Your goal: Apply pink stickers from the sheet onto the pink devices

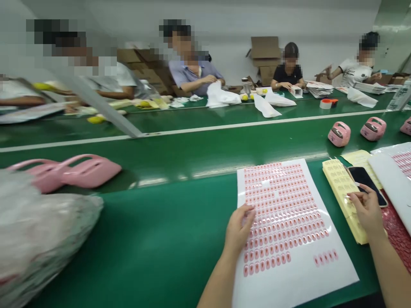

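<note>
A white sheet [300, 282] with rows of small pink oval pieces, each with a red centre, lies on the green table in front of me. My left hand [239, 229] rests on its left side, fingers over the nearest ovals and thumb slightly apart. At the right, my right hand [366, 205] hovers over a pale yellow stack of sheets [340, 182] with faint raised shapes. Its thumb and fingertips are pinched together by a small shiny spot; what they hold is too small to name. Beside the stack lies a dark phone [366, 184], partly behind that hand.
Pink handled cases [90, 171] stand behind a clear plastic bag [48, 231] at left. Smaller pink devices [339, 134] line the right. A red textured packet [396, 231] lies under a white board [390, 184]. Several people work across the green bench [205, 145].
</note>
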`<action>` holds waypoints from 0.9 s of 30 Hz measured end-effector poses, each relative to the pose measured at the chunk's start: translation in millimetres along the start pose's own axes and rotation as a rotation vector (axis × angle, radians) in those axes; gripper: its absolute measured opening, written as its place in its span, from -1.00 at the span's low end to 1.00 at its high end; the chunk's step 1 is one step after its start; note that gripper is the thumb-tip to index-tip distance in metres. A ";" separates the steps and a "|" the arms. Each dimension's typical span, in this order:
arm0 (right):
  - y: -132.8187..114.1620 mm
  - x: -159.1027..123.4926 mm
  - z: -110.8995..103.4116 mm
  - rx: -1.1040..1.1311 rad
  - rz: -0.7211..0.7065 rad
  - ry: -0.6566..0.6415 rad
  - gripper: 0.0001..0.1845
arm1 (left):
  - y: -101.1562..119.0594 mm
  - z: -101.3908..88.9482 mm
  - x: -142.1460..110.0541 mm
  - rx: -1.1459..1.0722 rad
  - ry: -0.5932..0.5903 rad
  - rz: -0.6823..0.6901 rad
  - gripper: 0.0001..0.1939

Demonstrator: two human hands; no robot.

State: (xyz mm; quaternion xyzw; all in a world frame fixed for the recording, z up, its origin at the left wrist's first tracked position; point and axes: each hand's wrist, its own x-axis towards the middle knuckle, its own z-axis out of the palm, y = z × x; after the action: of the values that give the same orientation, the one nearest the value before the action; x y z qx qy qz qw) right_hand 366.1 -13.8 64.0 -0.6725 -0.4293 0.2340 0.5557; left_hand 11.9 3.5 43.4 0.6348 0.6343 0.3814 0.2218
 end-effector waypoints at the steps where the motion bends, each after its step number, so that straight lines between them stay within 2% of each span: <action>1: 2.7 0.7 -1.0 -0.023 -0.007 -0.008 -0.43 | 2.0 0.8 -1.7 0.016 -0.010 0.014 -0.67; 4: 5.1 0.3 1.4 -0.178 -0.100 -0.053 -0.38 | 9.2 3.0 -6.7 0.077 -0.030 0.020 -0.75; 7: -7.5 -8.6 20.2 -0.326 -0.301 -0.134 -0.35 | 19.4 5.7 -8.2 0.146 -0.049 -0.009 -0.82; 10: -28.6 -25.1 59.2 -0.291 -0.494 -0.334 -0.36 | 34.2 11.6 -4.0 0.215 -0.069 -0.035 -0.81; 13: -38.3 -39.2 108.7 -0.185 -0.570 -0.501 -0.42 | 52.2 24.4 3.2 0.235 -0.106 -0.010 -0.74; 16: -25.3 -45.1 147.5 -0.058 -0.490 -0.479 -0.46 | 64.9 43.7 7.6 0.181 -0.153 0.049 -0.71; 18: -8.2 -43.1 160.3 0.012 -0.395 -0.432 -0.47 | 66.7 56.3 8.1 0.119 -0.165 0.077 -0.71; 22: 19.0 -30.7 161.3 0.089 -0.214 -0.506 -0.43 | 59.7 69.2 5.9 0.005 -0.142 0.087 -0.78; 25: 21.3 -29.0 157.6 0.155 -0.115 -0.511 -0.44 | 55.9 69.2 3.8 -0.059 -0.117 0.081 -0.83; 27: 17.7 -32.7 157.2 0.191 -0.102 -0.484 -0.45 | 55.7 67.7 3.0 -0.085 -0.120 0.085 -0.84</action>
State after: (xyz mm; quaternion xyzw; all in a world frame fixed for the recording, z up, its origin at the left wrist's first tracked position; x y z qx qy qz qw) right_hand 230.2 44.4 -1.0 -0.5188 -0.5592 0.3992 0.5086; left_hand 98.9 14.7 45.3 0.6730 0.5756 0.3785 0.2695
